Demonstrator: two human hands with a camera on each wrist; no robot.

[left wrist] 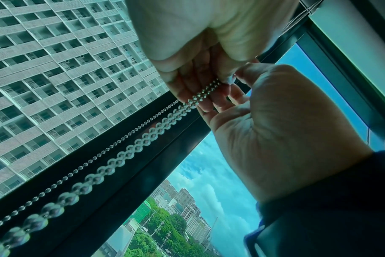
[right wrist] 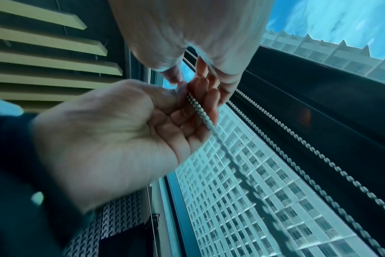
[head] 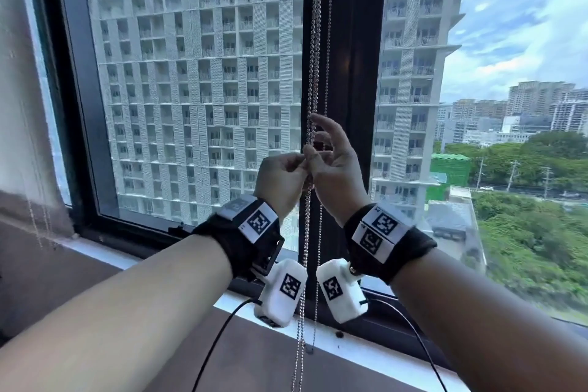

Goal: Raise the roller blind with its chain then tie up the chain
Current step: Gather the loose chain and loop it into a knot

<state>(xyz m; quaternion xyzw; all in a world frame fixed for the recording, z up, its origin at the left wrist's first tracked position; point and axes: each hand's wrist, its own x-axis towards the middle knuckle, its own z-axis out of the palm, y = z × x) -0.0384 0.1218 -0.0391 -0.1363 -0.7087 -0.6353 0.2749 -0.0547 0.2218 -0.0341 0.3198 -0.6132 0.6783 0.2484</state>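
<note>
A silver bead chain [head: 313, 73] hangs in several strands down the dark window post and runs past the sill. My left hand [head: 280, 178] and right hand [head: 337, 175] meet on it at chest height. The left hand [left wrist: 187, 34] pinches a doubled length of the chain [left wrist: 135, 149] at its fingertips. Against them, the right hand [left wrist: 286, 130] pinches the same spot with its thumb, index finger raised. In the right wrist view the chain [right wrist: 198, 107] lies across the left hand's [right wrist: 110, 139] fingers. The roller blind itself is out of view; the glass is uncovered.
The dark window post [head: 353, 73] stands right behind the hands. A white sill [head: 350, 350] runs below them. Black camera cables [head: 216, 344] hang from both wrists. Thin cords [head: 38, 226] dangle by the wall at the left. Beige slats [right wrist: 44, 43] show overhead.
</note>
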